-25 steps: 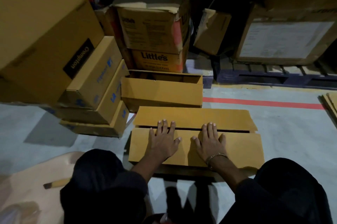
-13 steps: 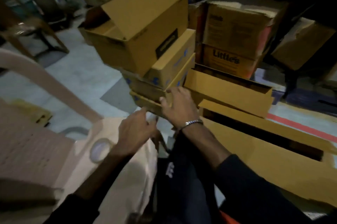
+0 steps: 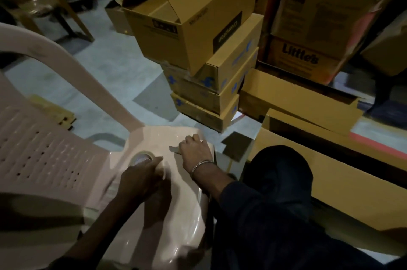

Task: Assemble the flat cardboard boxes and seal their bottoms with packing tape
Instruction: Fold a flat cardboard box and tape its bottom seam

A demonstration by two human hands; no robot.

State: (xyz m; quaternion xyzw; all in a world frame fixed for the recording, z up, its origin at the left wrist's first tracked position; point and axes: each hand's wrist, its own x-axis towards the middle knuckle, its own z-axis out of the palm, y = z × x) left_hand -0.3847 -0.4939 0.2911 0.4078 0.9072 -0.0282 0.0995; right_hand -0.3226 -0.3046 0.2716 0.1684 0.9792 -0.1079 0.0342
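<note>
A roll of clear packing tape (image 3: 139, 158) lies on the seat of a pale pink plastic chair (image 3: 167, 208). My left hand (image 3: 143, 178) reaches over the roll's near side, and its blurred fingers curl onto it. Just right of it, at the seat's front edge, my right hand (image 3: 195, 151) grips a small cutter (image 3: 173, 149) whose grey tip pokes out to the left. The long tan box (image 3: 343, 184) with its bottom flaps folded lies on the floor to my right, partly behind my dark knee.
A leaning stack of cardboard boxes (image 3: 211, 85) with an open carton (image 3: 189, 21) on top stands just beyond the chair. Printed cartons (image 3: 308, 54) and another long tan box (image 3: 295, 98) sit at the back right. A brown chair (image 3: 55, 10) stands at the far left on grey floor.
Both hands left the tan box's flaps and swung left to the chair seat. My left hand came onto the tape roll and my right hand closed on the cutter. My view turned left.
</note>
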